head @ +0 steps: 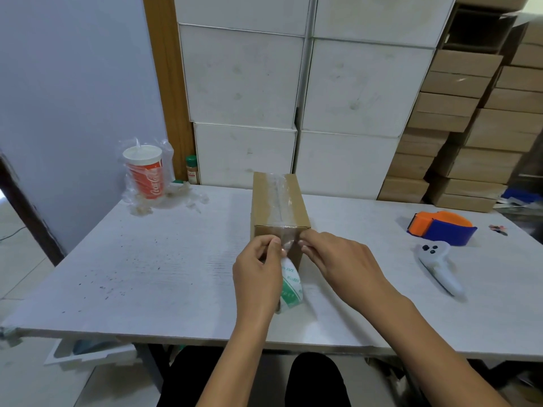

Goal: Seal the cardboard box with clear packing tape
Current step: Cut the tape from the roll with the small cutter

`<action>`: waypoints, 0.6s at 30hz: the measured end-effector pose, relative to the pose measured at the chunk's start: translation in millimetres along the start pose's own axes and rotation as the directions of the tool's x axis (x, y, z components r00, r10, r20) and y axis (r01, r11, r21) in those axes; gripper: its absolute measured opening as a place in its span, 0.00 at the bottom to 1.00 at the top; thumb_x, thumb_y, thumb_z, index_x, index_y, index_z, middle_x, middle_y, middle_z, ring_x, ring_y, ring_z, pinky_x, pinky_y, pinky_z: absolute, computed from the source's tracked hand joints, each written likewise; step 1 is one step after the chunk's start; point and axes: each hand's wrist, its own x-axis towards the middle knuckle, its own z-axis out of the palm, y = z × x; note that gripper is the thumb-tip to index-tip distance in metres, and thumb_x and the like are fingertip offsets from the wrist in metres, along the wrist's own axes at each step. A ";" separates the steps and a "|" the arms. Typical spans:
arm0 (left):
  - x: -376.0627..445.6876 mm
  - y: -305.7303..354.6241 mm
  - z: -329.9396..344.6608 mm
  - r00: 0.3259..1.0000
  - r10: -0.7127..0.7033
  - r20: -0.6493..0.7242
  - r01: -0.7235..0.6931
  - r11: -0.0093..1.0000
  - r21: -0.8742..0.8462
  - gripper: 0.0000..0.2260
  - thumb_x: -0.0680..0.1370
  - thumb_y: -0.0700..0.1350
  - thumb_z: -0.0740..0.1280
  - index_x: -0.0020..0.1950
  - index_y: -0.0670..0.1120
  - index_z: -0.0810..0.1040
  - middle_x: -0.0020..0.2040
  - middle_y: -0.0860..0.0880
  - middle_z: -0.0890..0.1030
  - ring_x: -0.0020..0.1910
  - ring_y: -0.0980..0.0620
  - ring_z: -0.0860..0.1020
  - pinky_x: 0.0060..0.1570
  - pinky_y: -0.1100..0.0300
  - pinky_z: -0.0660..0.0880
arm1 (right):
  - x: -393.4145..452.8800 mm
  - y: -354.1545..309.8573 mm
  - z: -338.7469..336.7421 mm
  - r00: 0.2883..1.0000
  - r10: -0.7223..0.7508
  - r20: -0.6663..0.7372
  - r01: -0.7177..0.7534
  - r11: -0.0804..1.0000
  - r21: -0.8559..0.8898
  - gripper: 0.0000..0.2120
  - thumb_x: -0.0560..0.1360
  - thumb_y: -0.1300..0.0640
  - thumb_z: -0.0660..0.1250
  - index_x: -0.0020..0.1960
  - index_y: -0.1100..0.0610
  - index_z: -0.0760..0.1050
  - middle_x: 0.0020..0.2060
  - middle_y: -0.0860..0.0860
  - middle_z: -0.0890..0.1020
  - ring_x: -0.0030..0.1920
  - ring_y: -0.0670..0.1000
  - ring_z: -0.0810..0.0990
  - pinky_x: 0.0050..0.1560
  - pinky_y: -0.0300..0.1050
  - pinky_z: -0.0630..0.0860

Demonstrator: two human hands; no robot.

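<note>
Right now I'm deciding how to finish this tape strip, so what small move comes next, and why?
Probably tear the tape free just below the cardboard box's top edge: the strip already runs along the top seam, and the left hand holds the tape roll while the right hand pinches it.

Both forearms are bare to the lower frame edge, with no sleeves, watch or rings visible. The left hand [258, 274] and right hand [340, 265] wear no gloves, with short fingernails. Below the table edge, the legs are clad in black trousers [317, 380].
</note>
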 end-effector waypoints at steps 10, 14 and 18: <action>1.1 -3.0 -15.4 0.997 -0.022 0.070 0.025 0.999 -0.039 0.06 0.81 0.45 0.74 0.51 0.58 0.84 0.46 0.54 0.90 0.42 0.59 0.87 0.38 0.61 0.83 | -21.2 10.2 35.4 0.995 0.103 0.006 -0.103 0.978 0.181 0.06 0.87 0.43 0.57 0.58 0.42 0.70 0.47 0.41 0.84 0.45 0.47 0.82 0.43 0.46 0.78; 5.4 -5.8 -33.7 0.999 -0.011 0.048 0.017 0.991 -0.134 0.09 0.81 0.39 0.75 0.55 0.54 0.84 0.45 0.54 0.91 0.46 0.62 0.88 0.43 0.71 0.81 | -24.2 9.1 46.5 0.990 0.143 0.001 -0.139 0.964 0.228 0.06 0.87 0.43 0.56 0.57 0.42 0.70 0.47 0.40 0.84 0.45 0.45 0.82 0.44 0.46 0.79; 9.7 -8.6 -60.1 0.998 -0.043 0.039 0.049 0.985 -0.165 0.18 0.81 0.42 0.75 0.66 0.60 0.80 0.49 0.53 0.92 0.52 0.59 0.89 0.49 0.68 0.81 | -24.6 10.8 54.3 0.980 0.195 -0.029 -0.181 0.948 0.264 0.05 0.87 0.44 0.58 0.57 0.43 0.70 0.49 0.40 0.84 0.47 0.45 0.82 0.45 0.46 0.79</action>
